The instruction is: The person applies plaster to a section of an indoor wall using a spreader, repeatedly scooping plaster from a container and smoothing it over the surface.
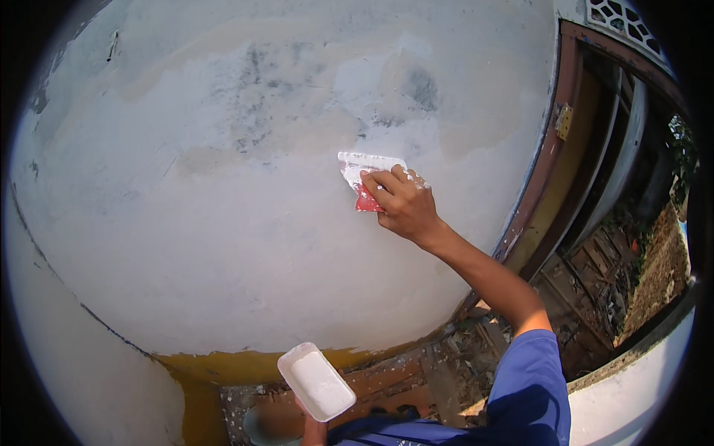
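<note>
- Right hand: located just right of frame centre, with the bare forearm running down to a blue short sleeve at the lower right. The fingers are curled around the tool, and the fingertips press on the back of its blade.
- Flat plastic scraper with a red grip and a putty-smeared white blade: held in the right hand at frame centre. The blade lies flat against the wall, its wide edge toward the upper left; the red grip shows just below the fingers.
- Left hand: at the lower edge of the frame, left of centre, mostly hidden. It supports the tray from beneath; the finger position cannot be determined.
- Shallow white rectangular tray filled with white putty: lower centre of the frame, resting on the left hand, tilted with one short end toward the upper left. It is well apart from the scraper.
- Rough plastered wall, patchy white and grey with beige areas: fills the left and centre of the frame. A yellow band runs along its base.
- Brown wooden door frame with a brass hinge: upper right of the frame, beside the wall.
- Debris-covered ground with boards: lower right, beyond the door frame.
</note>
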Available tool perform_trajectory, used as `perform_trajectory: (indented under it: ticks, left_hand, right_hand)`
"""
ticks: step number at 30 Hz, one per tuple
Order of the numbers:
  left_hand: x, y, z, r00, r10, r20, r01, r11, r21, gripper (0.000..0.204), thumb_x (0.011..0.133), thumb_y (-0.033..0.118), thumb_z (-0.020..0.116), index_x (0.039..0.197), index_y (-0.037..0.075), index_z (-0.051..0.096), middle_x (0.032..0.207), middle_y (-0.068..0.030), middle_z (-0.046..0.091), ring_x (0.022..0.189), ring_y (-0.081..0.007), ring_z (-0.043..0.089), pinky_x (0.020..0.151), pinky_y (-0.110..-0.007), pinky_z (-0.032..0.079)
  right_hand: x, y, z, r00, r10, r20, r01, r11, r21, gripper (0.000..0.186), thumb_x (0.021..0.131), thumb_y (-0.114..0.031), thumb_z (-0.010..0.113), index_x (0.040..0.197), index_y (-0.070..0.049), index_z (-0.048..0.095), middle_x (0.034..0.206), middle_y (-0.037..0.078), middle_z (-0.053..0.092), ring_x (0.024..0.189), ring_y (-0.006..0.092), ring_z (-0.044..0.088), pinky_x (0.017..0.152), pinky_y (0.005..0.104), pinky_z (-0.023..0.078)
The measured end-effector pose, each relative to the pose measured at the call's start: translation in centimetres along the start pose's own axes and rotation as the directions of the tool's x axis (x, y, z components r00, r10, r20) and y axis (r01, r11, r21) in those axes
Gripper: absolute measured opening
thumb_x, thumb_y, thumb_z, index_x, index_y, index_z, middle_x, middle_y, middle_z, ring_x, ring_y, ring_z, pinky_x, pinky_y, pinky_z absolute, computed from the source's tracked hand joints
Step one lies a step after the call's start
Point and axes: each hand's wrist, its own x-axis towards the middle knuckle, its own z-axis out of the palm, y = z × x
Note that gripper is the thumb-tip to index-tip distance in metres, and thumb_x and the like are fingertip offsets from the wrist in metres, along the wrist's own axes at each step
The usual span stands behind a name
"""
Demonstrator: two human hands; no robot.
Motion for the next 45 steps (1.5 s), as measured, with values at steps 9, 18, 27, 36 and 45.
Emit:
perform_trajectory:
  ticks: [9, 18, 27, 36, 45]
  left_hand:
    - [0.4, 0.3, 1.9, 0.997, -0.018, 0.077, 0.014, 0.999, 0.043, 0.095, 0.081, 0.068, 0.063, 0.154, 0.016, 0.034, 0.147, -0.0176, 0.049, 0.136, -0.0438, 0.045, 0.116, -0.061, 0.033]
    - [0.8, -0.2, 3.2, 0.997, -0.023, -0.071, 0.017, 0.997, -0.081, 0.078, 0.091, 0.058, 0.049, 0.148, 0.005, 0.042, 0.131, -0.0256, 0.059, 0.115, -0.0490, 0.061, 0.096, -0.061, 0.052]
    - [0.6, -0.2, -0.7, 0.991, -0.121, 0.062, 0.116, 0.990, 0.080, 0.104, 0.076, 0.077, 0.062, 0.154, 0.015, 0.034, 0.152, -0.0162, 0.043, 0.140, -0.0373, 0.041, 0.112, -0.070, 0.029]
    - [1.2, -0.5, -1.2, 0.989, -0.150, -0.010, 0.150, 0.989, 0.015, 0.097, 0.078, 0.074, 0.061, 0.153, 0.018, 0.035, 0.150, -0.0151, 0.045, 0.140, -0.0357, 0.041, 0.111, -0.071, 0.029]
    - [1.7, -1.5, 2.5, 0.971, -0.125, -0.204, 0.077, 0.971, -0.228, 0.076, 0.092, 0.057, 0.049, 0.148, 0.006, 0.042, 0.132, -0.0264, 0.059, 0.117, -0.0486, 0.060, 0.098, -0.061, 0.051]
  right_hand:
    - [8.6, 11.2, -6.7, 0.898, 0.122, -0.422, -0.177, 0.980, -0.092, 0.042, 0.069, -0.001, 0.070, 0.108, -0.015, 0.073, 0.089, 0.001, 0.068, 0.082, 0.0230, 0.063, 0.057, 0.0364, 0.052]
    - [1.6, 1.9, -1.1, 0.998, 0.015, -0.057, -0.017, 0.999, -0.029, 0.048, 0.062, 0.002, 0.069, 0.109, -0.007, 0.068, 0.092, 0.003, 0.062, 0.085, 0.0235, 0.062, 0.065, 0.0354, 0.056]
    - [3.0, 11.7, -6.9, 0.895, 0.196, -0.401, -0.251, 0.964, -0.089, 0.049, 0.072, 0.006, 0.072, 0.117, -0.012, 0.073, 0.095, 0.005, 0.070, 0.079, 0.0230, 0.062, 0.064, 0.0332, 0.052]
    - [-5.1, 6.2, -1.4, 0.995, 0.057, -0.083, -0.059, 0.998, -0.017, 0.054, 0.059, 0.001, 0.069, 0.112, -0.010, 0.073, 0.096, 0.000, 0.068, 0.075, 0.0214, 0.060, 0.062, 0.0322, 0.053]
    - [4.4, 15.4, -7.0, 0.887, 0.209, -0.411, -0.289, 0.947, -0.142, 0.039, 0.073, -0.001, 0.071, 0.110, -0.014, 0.074, 0.093, 0.001, 0.071, 0.079, 0.0228, 0.062, 0.061, 0.0351, 0.053]
